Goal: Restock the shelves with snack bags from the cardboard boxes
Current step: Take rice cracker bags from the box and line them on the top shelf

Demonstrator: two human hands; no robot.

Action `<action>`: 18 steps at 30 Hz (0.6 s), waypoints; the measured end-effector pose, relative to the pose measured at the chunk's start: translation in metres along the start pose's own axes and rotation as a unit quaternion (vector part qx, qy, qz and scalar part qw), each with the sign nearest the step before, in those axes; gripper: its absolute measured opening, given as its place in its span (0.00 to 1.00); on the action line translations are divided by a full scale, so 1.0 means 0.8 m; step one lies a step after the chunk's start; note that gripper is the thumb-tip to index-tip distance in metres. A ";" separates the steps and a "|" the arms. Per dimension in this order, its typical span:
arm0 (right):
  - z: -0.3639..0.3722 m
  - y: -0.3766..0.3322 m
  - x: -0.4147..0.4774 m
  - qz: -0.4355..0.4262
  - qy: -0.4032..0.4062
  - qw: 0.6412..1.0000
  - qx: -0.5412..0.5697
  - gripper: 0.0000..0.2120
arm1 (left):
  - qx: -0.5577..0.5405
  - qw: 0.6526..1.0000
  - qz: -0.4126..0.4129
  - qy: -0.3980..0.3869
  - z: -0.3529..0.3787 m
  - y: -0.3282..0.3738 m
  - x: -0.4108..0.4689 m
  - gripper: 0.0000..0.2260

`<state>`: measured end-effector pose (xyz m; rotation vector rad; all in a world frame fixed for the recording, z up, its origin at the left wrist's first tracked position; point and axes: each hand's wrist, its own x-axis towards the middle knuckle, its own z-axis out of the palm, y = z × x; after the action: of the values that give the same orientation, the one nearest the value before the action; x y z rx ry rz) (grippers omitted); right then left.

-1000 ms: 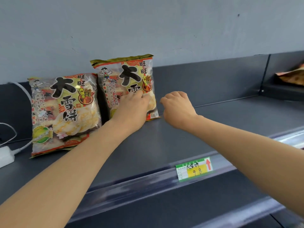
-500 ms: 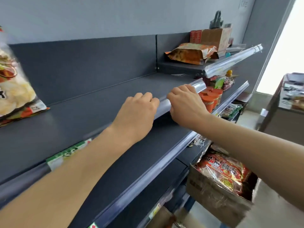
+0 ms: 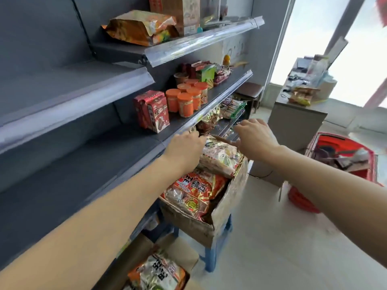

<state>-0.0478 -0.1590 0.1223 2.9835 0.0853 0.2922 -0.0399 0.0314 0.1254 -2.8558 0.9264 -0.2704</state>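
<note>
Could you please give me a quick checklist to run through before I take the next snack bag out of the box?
1. Right hand free: ok, open above the cardboard box.
2. Left hand grip on the top snack bag: cannot tell, its fingertips blur at the bag's edge.
3. Box stocked: ok, bags reach its brim.
4. Box supported: ok, it rests on the blue stool.
5. Shelf room: ok, bare surface shows left of the red cartons.
</note>
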 end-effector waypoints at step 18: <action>0.144 0.079 0.141 -0.047 -0.154 0.986 0.046 0.14 | -0.105 0.977 -0.097 -0.161 0.143 0.005 0.156 0.10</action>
<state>0.0879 -0.2291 0.0409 3.0604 0.2106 -0.1895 0.0809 -0.0381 0.0290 -3.0540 0.6490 0.2849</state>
